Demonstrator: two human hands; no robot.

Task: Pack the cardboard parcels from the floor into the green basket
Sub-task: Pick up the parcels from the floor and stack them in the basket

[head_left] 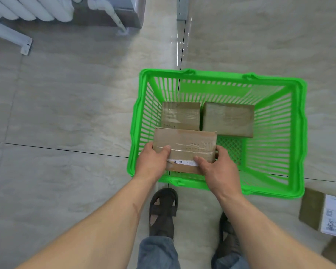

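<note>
Parcel (184, 146) gripped by both hands (153, 162) over green basket (299, 133), two boxes (228, 119) inside.

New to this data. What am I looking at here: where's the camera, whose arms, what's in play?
There is one picture, taken by a wide-angle camera worn on a person's head, looking down past their arms to a tiled floor. No robot: the hands are bare. The left hand and the right hand grip the near corners of a taped cardboard parcel, thumbs on top, holding it over the near left part of the green basket. The basket stands on the floor and already holds two parcels side by side at its far end, a left one and a right one. Another parcel with a white label waits on the floor at the right. The person's sandalled feet show below.
</note>
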